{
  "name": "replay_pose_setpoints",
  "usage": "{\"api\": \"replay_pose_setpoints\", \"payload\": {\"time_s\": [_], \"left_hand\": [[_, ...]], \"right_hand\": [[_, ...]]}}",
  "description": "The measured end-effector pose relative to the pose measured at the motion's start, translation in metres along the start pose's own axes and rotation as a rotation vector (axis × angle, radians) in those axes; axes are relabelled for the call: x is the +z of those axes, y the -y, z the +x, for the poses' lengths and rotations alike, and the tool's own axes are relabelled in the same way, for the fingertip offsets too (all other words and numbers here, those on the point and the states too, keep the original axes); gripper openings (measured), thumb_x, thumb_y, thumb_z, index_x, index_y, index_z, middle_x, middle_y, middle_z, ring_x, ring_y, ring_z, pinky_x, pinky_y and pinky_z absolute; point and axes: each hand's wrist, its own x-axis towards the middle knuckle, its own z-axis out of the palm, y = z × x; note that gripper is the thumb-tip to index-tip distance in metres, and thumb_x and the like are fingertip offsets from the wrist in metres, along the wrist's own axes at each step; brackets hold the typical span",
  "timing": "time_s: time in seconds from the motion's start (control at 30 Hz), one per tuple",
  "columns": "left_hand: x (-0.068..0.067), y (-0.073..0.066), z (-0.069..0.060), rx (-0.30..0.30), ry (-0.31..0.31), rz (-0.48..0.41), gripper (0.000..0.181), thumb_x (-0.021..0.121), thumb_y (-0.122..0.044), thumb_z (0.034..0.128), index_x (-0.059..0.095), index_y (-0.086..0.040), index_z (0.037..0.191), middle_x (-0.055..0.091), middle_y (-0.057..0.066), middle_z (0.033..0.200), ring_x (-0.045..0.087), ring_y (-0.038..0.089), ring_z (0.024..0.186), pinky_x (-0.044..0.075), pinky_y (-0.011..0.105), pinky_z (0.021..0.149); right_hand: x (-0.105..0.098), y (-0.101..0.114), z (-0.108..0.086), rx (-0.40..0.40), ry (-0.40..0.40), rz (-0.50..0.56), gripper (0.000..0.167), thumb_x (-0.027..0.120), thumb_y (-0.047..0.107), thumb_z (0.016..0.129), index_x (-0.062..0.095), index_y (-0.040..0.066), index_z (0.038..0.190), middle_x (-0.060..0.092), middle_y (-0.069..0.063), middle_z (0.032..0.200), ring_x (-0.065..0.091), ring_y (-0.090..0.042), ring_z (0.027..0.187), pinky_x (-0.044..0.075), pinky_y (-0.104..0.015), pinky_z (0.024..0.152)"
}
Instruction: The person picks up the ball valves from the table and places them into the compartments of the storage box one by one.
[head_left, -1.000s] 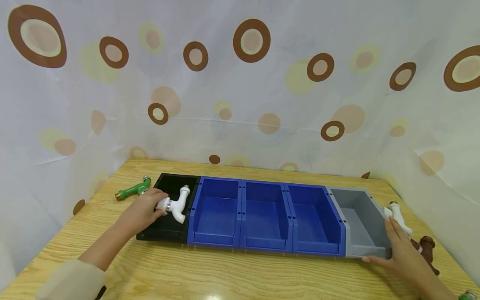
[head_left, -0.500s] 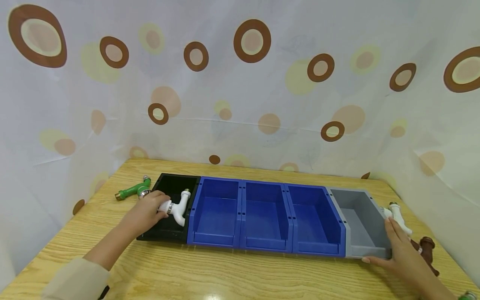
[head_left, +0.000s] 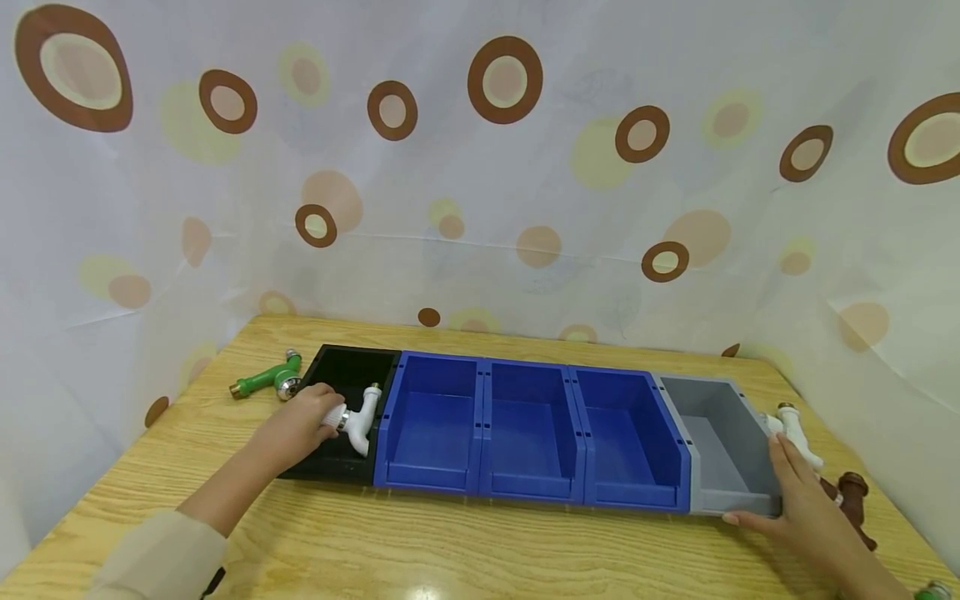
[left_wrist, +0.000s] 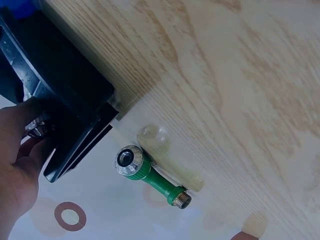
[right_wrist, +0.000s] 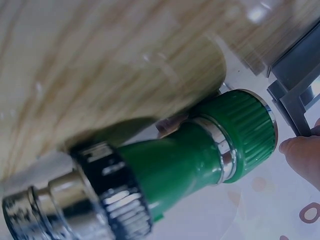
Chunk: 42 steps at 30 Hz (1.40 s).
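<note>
In the head view my left hand (head_left: 300, 423) pinches the ribbed handle of a white tap (head_left: 360, 422) inside the black bin (head_left: 330, 471); the spout points toward the front. My right hand (head_left: 806, 508) lies against the front right corner of the grey bin (head_left: 731, 502), thumb at its front and fingers along its right side. The left wrist view has my left hand (left_wrist: 17, 155) at the black bin (left_wrist: 70, 80). My right thumb shows at the grey bin (right_wrist: 295, 75) in the right wrist view.
Three blue bins (head_left: 532, 489) join the black and grey ones. Left of the row lies a green tap (head_left: 262, 379). Beyond my right hand are another white tap (head_left: 798, 437), a brown tap (head_left: 852, 504) and a green one (right_wrist: 170, 160). A patterned sheet (head_left: 450, 192) hangs behind.
My left hand and the white tap have shifted slightly right and lower within the black bin, uncovering more of the green tap's metal end. My right hand has stayed in place.
</note>
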Motion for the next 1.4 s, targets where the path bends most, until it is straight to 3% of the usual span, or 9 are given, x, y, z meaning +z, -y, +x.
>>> {"api": "replay_pose_setpoints", "payload": {"time_s": [0.37,0.67,0.9,1.4], "left_hand": [[0.0052,0.0024,0.0026,0.022,0.018,0.058,0.03,0.075,0.001,0.0709,0.063,0.01,0.097,0.059,0.016,0.089,0.061,0.028,0.084,0.053,0.037,0.071],[0.0068,-0.0003,0.0064,0.001,0.086,0.106,0.029,0.074,0.0,0.0718,0.063,0.008,0.097,0.059,0.016,0.09,0.06,0.03,0.085,0.054,0.038,0.073],[0.0053,-0.0046,0.0086,0.018,0.119,0.168,0.027,0.075,-0.001,0.0709,0.064,0.007,0.094,0.059,0.015,0.086,0.06,0.028,0.082,0.054,0.036,0.071],[0.007,-0.0075,0.0077,-0.022,0.139,0.234,0.026,0.078,-0.004,0.0687,0.064,0.004,0.088,0.058,0.013,0.082,0.058,0.027,0.08,0.054,0.034,0.067]], "right_hand": [[0.002,-0.0003,0.0001,0.0,-0.005,0.002,0.122,0.075,0.042,0.073,-0.009,-0.011,0.143,-0.011,-0.036,0.148,-0.002,-0.059,0.131,0.027,-0.074,0.085],[0.0033,-0.0028,0.0002,-0.017,-0.027,-0.006,0.122,0.077,0.04,0.072,-0.008,-0.011,0.143,-0.009,-0.036,0.148,-0.001,-0.059,0.132,0.028,-0.073,0.086],[0.0019,-0.0022,0.0002,-0.012,-0.019,-0.011,0.122,0.076,0.041,0.072,-0.008,-0.011,0.143,-0.008,-0.036,0.148,-0.001,-0.059,0.131,0.028,-0.074,0.086],[0.0011,-0.002,0.0012,-0.006,-0.014,-0.039,0.121,0.075,0.043,0.072,-0.007,-0.013,0.142,-0.004,-0.039,0.147,0.007,-0.062,0.128,0.03,-0.073,0.082]]}}
